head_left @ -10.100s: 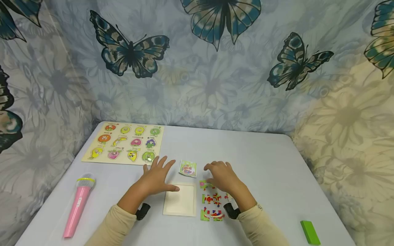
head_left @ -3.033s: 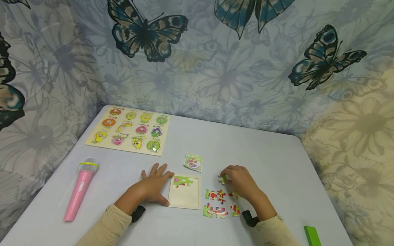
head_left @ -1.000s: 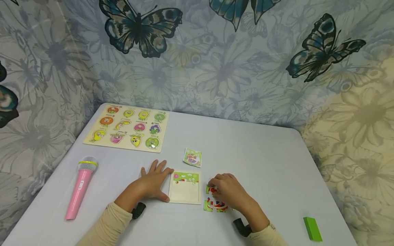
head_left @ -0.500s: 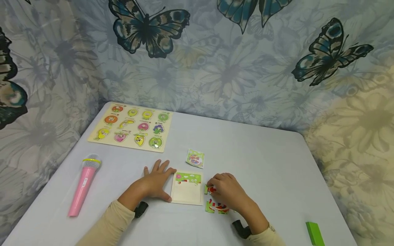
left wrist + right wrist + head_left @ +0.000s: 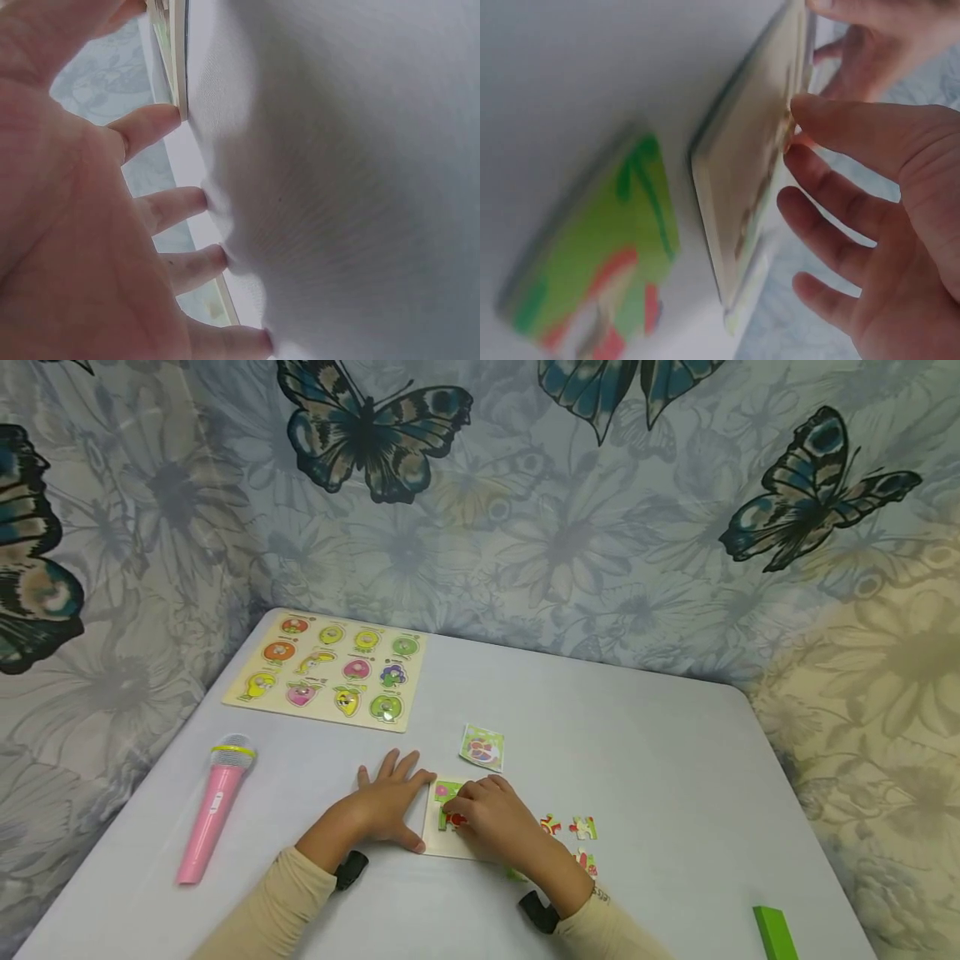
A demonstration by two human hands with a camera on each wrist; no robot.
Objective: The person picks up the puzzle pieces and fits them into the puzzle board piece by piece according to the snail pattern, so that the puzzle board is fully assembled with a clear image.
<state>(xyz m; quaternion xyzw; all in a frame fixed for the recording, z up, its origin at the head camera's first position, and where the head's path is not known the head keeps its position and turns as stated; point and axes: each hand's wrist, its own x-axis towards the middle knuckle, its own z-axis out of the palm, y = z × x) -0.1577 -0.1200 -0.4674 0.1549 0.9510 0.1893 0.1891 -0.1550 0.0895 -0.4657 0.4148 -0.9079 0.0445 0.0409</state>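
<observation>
My left hand lies with fingers spread, its thumb and index fingertip touching the left side of the square wooden puzzle tray. Green pieces fill the tray's top left; my right hand covers much of the rest. Between thumb and index finger, the right hand pinches a red and green puzzle piece over the tray's left part. Whether that piece touches the tray floor is hard to tell. Right of the tray lie loose puzzle pieces, partly hidden by the right arm. One green and red jigsaw piece shows large in the right wrist view.
A small picture card lies behind the tray. Farther back left is a fruit puzzle board. A pink toy microphone lies at the left, and a green block at the front right. A butterfly-patterned wall covering backs the white table.
The right hand has taken a red and green piece from the loose ones and moved left over the tray. Earlier, green pieces went into the tray's top row. The left hand stays at its edge.
</observation>
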